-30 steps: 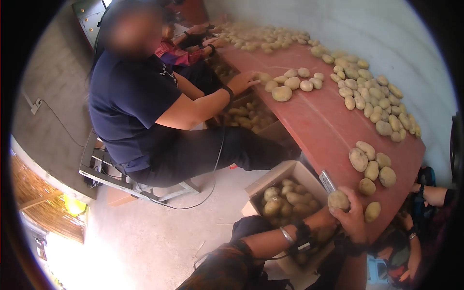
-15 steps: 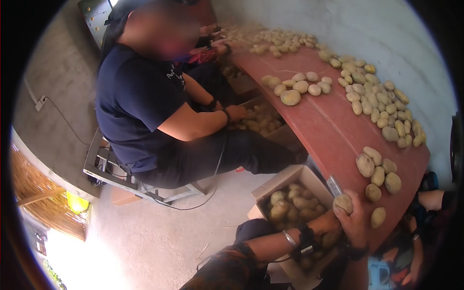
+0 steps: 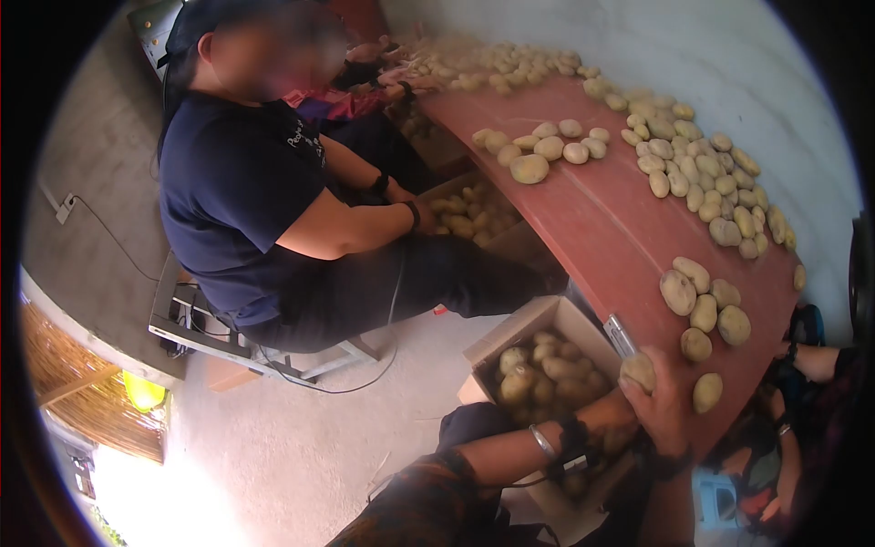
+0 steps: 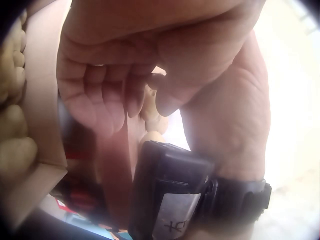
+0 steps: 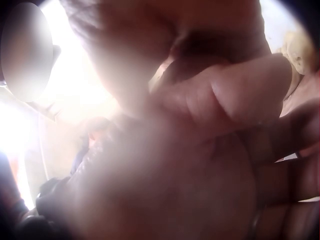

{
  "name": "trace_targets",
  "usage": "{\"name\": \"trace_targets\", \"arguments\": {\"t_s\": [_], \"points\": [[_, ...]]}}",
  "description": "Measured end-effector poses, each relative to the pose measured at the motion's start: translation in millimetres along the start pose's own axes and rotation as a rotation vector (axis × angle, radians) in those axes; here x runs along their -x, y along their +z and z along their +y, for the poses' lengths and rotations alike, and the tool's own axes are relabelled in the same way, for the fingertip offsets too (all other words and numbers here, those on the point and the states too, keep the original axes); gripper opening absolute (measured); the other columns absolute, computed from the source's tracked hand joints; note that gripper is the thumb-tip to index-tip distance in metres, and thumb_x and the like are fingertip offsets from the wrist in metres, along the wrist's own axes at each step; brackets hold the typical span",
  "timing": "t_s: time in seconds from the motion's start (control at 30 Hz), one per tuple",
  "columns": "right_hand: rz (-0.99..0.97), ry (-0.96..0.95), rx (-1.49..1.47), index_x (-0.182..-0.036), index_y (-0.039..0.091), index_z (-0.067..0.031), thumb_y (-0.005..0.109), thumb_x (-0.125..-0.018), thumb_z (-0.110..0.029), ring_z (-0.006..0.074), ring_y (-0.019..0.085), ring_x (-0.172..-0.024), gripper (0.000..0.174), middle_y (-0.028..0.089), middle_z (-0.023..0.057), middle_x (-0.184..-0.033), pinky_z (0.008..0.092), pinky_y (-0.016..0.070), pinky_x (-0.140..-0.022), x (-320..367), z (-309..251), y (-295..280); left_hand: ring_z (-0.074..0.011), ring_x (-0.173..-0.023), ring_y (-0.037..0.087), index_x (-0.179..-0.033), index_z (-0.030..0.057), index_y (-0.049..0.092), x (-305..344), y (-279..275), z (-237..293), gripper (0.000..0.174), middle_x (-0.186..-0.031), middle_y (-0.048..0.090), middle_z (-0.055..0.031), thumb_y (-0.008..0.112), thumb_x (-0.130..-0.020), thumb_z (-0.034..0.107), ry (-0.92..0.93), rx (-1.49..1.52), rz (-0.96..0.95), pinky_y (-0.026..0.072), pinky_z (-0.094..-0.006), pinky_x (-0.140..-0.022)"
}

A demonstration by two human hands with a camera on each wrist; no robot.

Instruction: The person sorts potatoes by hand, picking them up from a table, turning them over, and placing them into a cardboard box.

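Observation:
My right hand [image 3: 663, 410] grips a pale potato [image 3: 637, 370] at the near edge of the red table [image 3: 602, 237]. My left hand [image 3: 612, 412] sits just beside it, over the right rim of an open cardboard box [image 3: 538, 321] filled with potatoes. In the left wrist view the left hand [image 4: 135, 107] shows its fingers loosely curled, with nothing in them. The right wrist view is a blurred close-up of the right hand [image 5: 215, 100]. A loose potato [image 3: 707, 392] lies just right of my right hand.
A small cluster of potatoes [image 3: 702, 310] lies on the table beyond my hands, and a long pile [image 3: 702, 173] runs along the far side. A seated person in a dark shirt [image 3: 246, 191] works at the left beside another potato box [image 3: 474, 214].
The seated person's hand has left the table and dropped to their box. My right hand has stayed at the table edge with the potato.

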State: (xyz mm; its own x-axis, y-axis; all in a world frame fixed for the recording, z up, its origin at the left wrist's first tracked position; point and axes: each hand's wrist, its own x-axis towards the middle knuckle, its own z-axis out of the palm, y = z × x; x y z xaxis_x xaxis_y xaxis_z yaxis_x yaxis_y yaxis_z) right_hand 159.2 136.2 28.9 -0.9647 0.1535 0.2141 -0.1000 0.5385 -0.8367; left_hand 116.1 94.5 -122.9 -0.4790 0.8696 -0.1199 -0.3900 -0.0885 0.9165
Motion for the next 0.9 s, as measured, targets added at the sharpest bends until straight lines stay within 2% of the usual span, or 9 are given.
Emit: {"name": "trace_targets", "arguments": {"t_s": [0.17,0.27,0.33,0.4,0.43,0.53,0.57,0.7,0.9], "points": [[-0.01,0.015,0.032,-0.112,0.046,-0.0017,0.065,-0.074,-0.01,0.0265,0.053,-0.089,0.043,0.053,0.0158,-0.096,0.033,0.0419,-0.081,1,7,0,-0.0091,-0.064,0.048,-0.085,0.0045,0.055,33,4,61,0.009,-0.075,0.053,-0.0004,0.056,-0.077,0.008,-0.119,-0.134,0.014,0.038,-0.0238,-0.048],[0.004,-0.016,0.034,-0.11,0.047,-0.0018,0.066,-0.073,-0.01,0.0269,0.053,-0.088,0.042,0.053,0.0152,-0.095,0.0335,0.0421,-0.081,0,6,-1,-0.0126,-0.064,0.052,-0.089,0.0064,0.052,2,6,5,0.007,-0.073,0.052,-0.0016,0.051,-0.083,0.01,0.072,-0.092,-0.006,0.0434,-0.0257,-0.053],[0.0,0.011,0.045,-0.108,0.048,-0.0011,0.066,-0.072,-0.009,0.0229,0.054,-0.087,0.041,0.054,0.0129,-0.094,0.0322,0.0424,-0.081,-2,2,-6,-0.0174,-0.078,0.057,-0.1,0.0031,0.052,7,19,10,0.02,-0.079,0.058,-0.0062,0.056,-0.082,0.012,0.519,-0.18,0.194,0.0463,-0.0283,-0.071],[0.012,0.032,-0.002,-0.108,0.049,-0.0006,0.066,-0.072,-0.009,0.0202,0.054,-0.086,0.04,0.055,0.0113,-0.094,0.0312,0.0425,-0.08,-6,12,-15,-0.0134,-0.086,0.055,-0.102,0.0005,0.057,48,9,76,0.025,-0.09,0.06,-0.0059,0.054,-0.078,0.008,0.33,-0.204,0.143,0.0459,-0.0282,-0.073],[0.028,0.055,-0.047,-0.107,0.05,-0.0002,0.065,-0.072,-0.009,0.0175,0.053,-0.085,0.04,0.055,0.0098,-0.093,0.0302,0.0426,-0.08,-6,17,-20,-0.0143,-0.091,0.055,-0.104,-0.0011,0.058,57,4,107,0.028,-0.092,0.062,-0.0074,0.054,-0.079,0.01,-0.003,-0.38,-0.01,0.0452,-0.0297,-0.078],[0.168,0.057,0.095,-0.107,0.051,0.0001,0.063,-0.074,-0.011,0.0141,0.053,-0.085,0.037,0.056,0.0084,-0.093,0.0268,0.0424,-0.079,-7,25,-33,-0.0089,-0.071,0.051,-0.087,0.0004,0.062,51,-7,67,0.02,-0.078,0.059,-0.0028,0.059,-0.081,0.02,-0.027,-0.335,-0.089,0.0443,-0.027,-0.065],[0.195,0.081,-0.044,-0.107,0.052,-0.0004,0.062,-0.075,-0.012,0.014,0.053,-0.085,0.035,0.056,0.0082,-0.091,0.0262,0.0422,-0.079,-6,36,-36,-0.0086,-0.07,0.051,-0.086,0.001,0.062,59,0,81,0.02,-0.077,0.059,-0.0028,0.057,-0.082,0.02,-0.16,-0.44,-0.129,0.0441,-0.0272,-0.064],[0.079,0.173,-0.049,-0.104,0.053,-0.0012,0.063,-0.075,-0.013,0.0131,0.053,-0.08,0.033,0.056,0.0056,-0.088,0.0266,0.0434,-0.074,-2,34,-37,-0.007,-0.072,0.05,-0.084,0.0018,0.061,70,11,75,0.019,-0.073,0.057,-0.0016,0.056,-0.083,0.02,-0.097,-0.493,-0.355,0.0426,-0.0249,-0.067],[-0.065,0.165,-0.128,-0.098,0.054,-0.0015,0.064,-0.073,-0.016,0.0151,0.054,-0.076,0.031,0.058,0.0085,-0.084,0.0284,0.0445,-0.071,-2,49,-17,-0.0065,-0.076,0.053,-0.085,0.0039,0.061,69,0,92,0.017,-0.075,0.059,-0.0018,0.055,-0.084,0.019,-0.167,-0.256,-0.351,0.0431,-0.0237,-0.07]]}}
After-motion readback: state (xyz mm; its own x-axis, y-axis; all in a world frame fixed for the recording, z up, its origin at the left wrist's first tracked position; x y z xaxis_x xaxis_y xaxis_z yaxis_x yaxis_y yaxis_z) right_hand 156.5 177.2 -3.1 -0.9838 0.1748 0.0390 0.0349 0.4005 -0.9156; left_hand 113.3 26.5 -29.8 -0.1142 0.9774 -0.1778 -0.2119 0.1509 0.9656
